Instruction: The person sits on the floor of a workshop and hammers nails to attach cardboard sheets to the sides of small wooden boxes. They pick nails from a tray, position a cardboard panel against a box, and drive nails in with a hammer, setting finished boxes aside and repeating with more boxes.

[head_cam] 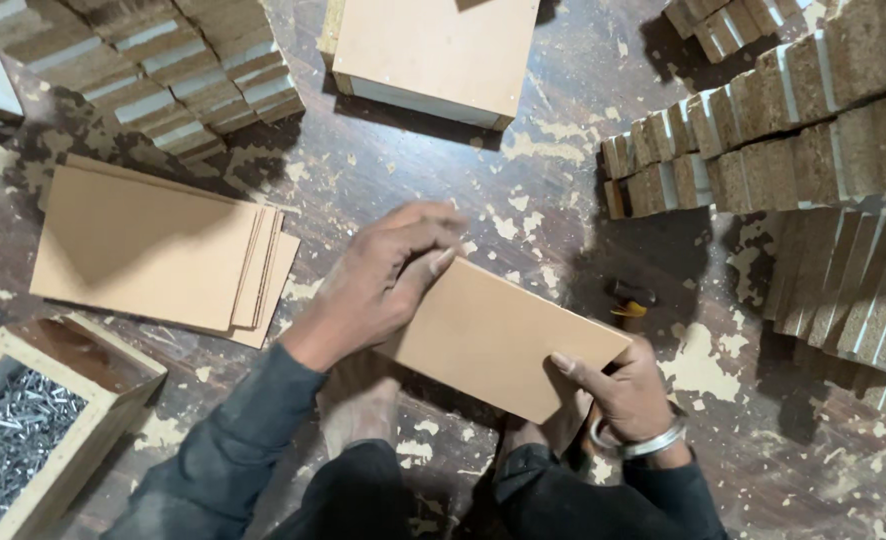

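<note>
A tan rectangular board panel (498, 335) lies tilted in front of me, held over the stained floor. My left hand (383, 275) grips its upper left end, fingers curled over the edge. My right hand (618, 395), with a metal bangle on the wrist, holds the lower right corner from beneath, thumb on top. A bare foot (358, 410) shows under the panel between my knees.
A stack of thin tan sheets (153, 245) lies at left. A wooden box of nails (18, 440) sits at bottom left. Rows of chipboard pieces (783, 130) stand at right and top left (163, 70). A boxlike panel (433, 50) rests at top centre. A small dark tool (630, 297) lies right of the panel.
</note>
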A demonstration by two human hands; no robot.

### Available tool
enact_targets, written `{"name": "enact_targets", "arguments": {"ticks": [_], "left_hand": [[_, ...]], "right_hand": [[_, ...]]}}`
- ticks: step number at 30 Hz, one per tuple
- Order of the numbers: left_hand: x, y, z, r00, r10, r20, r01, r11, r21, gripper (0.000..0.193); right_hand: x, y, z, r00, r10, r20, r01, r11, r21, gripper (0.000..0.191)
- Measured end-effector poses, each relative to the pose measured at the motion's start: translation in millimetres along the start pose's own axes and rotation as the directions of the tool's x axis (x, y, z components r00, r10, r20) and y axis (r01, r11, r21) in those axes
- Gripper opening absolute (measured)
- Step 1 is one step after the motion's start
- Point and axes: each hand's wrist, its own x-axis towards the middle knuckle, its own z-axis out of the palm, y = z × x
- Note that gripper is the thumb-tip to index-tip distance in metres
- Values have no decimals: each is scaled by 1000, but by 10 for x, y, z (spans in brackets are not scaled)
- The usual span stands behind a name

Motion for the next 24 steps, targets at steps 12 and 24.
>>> {"name": "enact_targets", "arguments": {"ticks": [12,24], "left_hand": [[-470,-427,1025,848,-410,-335,345,908,-237,67],[-463,-613,685,727,-625,284,521,233,-821,37]], "right_hand": [[569,-90,762,962,274,2,-147,509,848,33],[153,-752,-1084,451,-845,-287,147,388,-910,58]]}}
